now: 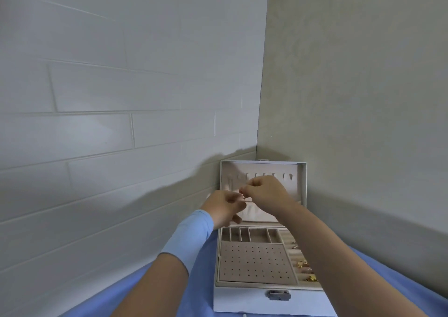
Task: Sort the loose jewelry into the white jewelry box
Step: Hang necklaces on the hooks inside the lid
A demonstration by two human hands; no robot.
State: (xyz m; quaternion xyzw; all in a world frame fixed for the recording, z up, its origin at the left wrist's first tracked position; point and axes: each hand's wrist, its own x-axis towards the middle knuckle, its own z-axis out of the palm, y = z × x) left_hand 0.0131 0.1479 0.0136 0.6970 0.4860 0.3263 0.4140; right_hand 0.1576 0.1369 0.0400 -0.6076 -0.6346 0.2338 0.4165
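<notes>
A light-blue cloth band (pixel 191 236) (smooth, snug) wraps the left wrist.

Jewelry box (pixel 244 302) on worktop (pixel 201 278) in corner, lid (pixel 299 190) upright behind tray (pixel 254 282), left hand (pixel 224 210) and right hand (pixel 265 193) before lid, chain (pixel 240 199) between them

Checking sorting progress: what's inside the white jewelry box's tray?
In the tray, gold pieces lie in the right-hand ring rolls; the perforated panel and small compartments look bare. The right forearm covers part of the rolls. Left hand and right hand pinch a thin piece above.
</notes>
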